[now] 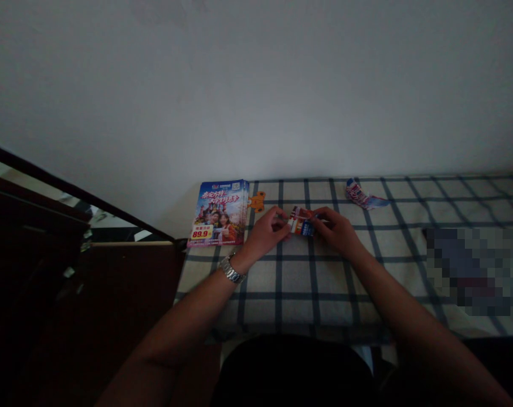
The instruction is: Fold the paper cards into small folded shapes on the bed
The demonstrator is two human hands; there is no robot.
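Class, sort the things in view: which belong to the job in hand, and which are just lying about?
In hand:
- paper, between left hand and right hand

Apparently just lying about:
- flyers
- orange bear
- crumpled sheet
- blurred thing, unidentifiable

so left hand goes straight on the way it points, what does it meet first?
The small printed paper, which the left hand seems to touch; then probably the right hand. Depth is unclear.

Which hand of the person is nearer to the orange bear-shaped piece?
Left. In the view, the left hand is just below and right of the orange bear-shaped piece; the right hand is farther right, at the right side of the printed paper.
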